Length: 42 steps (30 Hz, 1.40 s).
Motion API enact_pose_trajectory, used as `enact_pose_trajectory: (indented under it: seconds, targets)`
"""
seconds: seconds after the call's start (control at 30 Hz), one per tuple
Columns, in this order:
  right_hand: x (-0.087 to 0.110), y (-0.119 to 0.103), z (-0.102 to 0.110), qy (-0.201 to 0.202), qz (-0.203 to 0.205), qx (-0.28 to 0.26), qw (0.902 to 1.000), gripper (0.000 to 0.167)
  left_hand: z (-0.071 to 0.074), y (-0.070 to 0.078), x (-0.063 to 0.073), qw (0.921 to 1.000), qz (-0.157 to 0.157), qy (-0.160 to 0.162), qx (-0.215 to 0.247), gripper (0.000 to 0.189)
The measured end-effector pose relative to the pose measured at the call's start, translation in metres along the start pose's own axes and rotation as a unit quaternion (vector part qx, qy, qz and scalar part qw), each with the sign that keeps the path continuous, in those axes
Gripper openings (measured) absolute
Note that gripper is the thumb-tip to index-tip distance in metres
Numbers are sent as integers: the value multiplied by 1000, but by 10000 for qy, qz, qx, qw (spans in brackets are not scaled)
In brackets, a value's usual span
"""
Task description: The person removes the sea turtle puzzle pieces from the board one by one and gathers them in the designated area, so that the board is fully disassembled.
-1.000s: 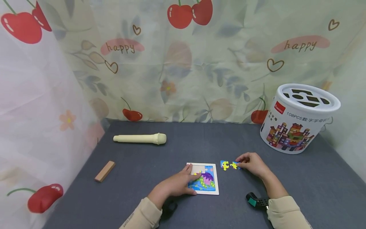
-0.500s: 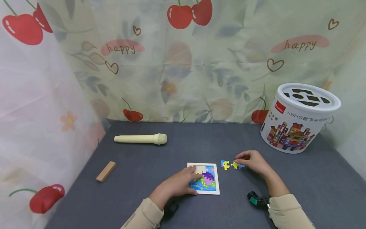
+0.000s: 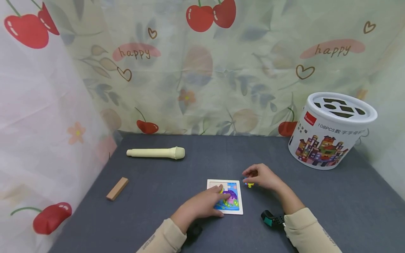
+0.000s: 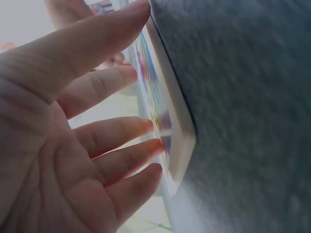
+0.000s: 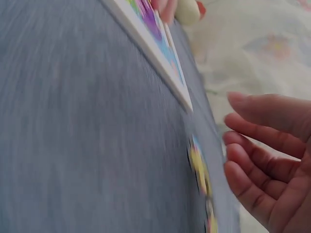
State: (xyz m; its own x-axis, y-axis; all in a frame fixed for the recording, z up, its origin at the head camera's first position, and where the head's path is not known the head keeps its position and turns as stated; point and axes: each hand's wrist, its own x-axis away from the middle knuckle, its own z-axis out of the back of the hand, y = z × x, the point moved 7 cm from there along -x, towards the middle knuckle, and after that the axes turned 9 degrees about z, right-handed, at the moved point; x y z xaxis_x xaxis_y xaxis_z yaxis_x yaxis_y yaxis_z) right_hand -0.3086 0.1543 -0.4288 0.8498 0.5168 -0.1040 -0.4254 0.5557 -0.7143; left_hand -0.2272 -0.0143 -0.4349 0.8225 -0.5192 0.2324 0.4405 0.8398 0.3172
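A small jigsaw puzzle in a white-edged tray [image 3: 241,205] lies on the dark table, with a colourful picture partly filling it. My left hand [image 3: 203,203] reaches over its left side, fingers spread; the left wrist view shows fingertips [image 4: 158,145] at the tray's surface. To the right of the tray lies a yellow-and-blue puzzle piece [image 3: 250,185], partly covered by my right hand [image 3: 262,176]. In the right wrist view that hand has loosely bent fingers and nothing visible between them. A second puzzle piece [image 5: 212,224] lies beyond the first puzzle piece [image 5: 199,165], cut by the frame's edge.
A cream toy microphone [image 3: 155,153] lies at the back left, and a wooden block [image 3: 117,188] near the left edge. The large white bucket [image 3: 329,137] stands at the back right. Printed curtains [image 3: 221,98] hang behind the table.
My right hand has moved left from the farther loose piece to above the piece nearest the tray. The left hand has shifted slightly right over the puzzle.
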Motion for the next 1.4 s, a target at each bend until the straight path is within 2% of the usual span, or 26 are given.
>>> enact_pose_trajectory:
  seconds: [0.2,0.37,0.73,1.0,1.4]
  targets:
    - [-13,-19,-23,-629,327,244,9972,20,-6,3,-3,9994,134,-313,36,59]
    - [-19,-24,-33,-845,344,218,9956,17,-8,2,-7,9995,137,-283,-49,57]
    - [-23,-27,-39,-781,478,381,9951,11,-10,1,-8,9994,145,-310,-28,54]
    - [-21,-31,-40,-835,637,554,9929,12,-7,3,-5,9996,157,-211,-84,54]
    - [-18,-35,-43,-831,706,796,9908,14,-5,5,-4,9998,-28,-144,-93,53]
